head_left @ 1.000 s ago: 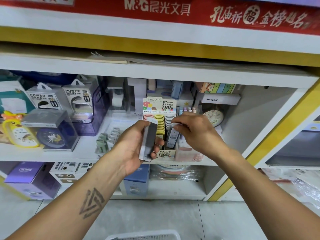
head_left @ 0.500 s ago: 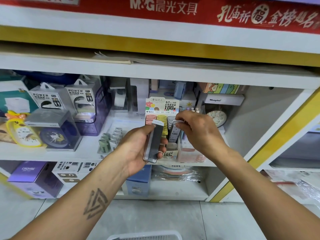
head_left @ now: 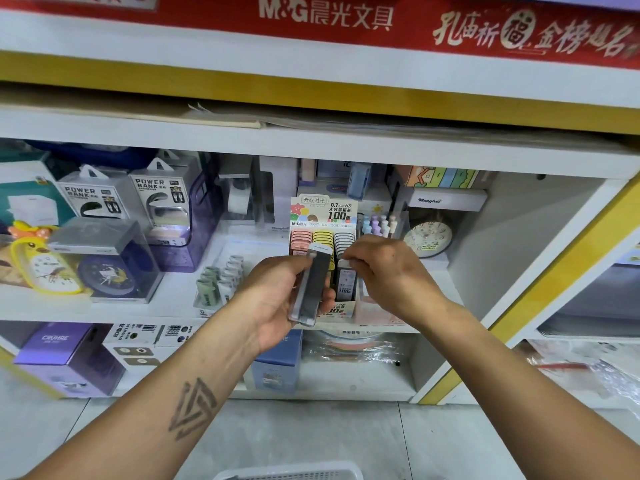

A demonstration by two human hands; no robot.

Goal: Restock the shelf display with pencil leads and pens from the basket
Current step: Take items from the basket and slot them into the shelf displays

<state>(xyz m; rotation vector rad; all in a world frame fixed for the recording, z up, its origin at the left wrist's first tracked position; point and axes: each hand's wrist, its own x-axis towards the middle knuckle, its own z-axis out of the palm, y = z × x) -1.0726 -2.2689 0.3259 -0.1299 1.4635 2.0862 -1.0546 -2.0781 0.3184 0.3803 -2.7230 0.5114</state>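
The left hand [head_left: 277,299] grips a stack of slim grey plastic lead cases [head_left: 310,284] near the cardboard lead display box [head_left: 323,216] on the white shelf [head_left: 173,306]. The right hand [head_left: 384,271] pinches one grey case [head_left: 346,280] into the box's right column. Pushed crooked, it could jam or tip the light box.

The right hand [head_left: 388,275] covers the top of the lead case [head_left: 346,284] under its fingers [head_left: 349,263], so the grip there cannot be read. The left hand's stack of cases [head_left: 310,285] hides the display box [head_left: 323,216] front behind it. The basket [head_left: 287,472], below both hands, is cut off by the bottom edge.
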